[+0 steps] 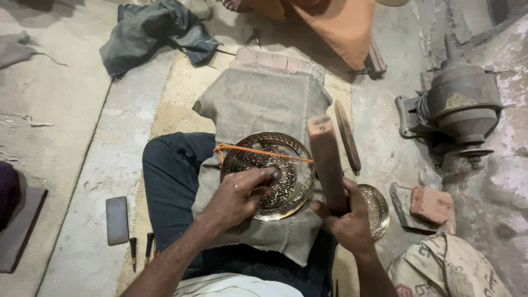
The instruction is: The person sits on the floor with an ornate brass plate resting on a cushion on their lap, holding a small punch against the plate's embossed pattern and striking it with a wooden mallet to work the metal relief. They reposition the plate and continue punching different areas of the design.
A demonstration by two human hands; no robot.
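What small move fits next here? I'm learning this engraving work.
Probably bring the wooden mallet block, raised in the right hand, down onto the tool pinched by the left hand, since that hand already rests on the round engraved brass plate.

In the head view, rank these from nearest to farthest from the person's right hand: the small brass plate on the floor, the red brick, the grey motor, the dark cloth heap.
From the right hand:
1. Small brass plate, just to its right, partly hidden behind it.
2. Red brick, farther right on the floor.
3. Grey motor, upper right by the wall.
4. Dark cloth heap, top left.
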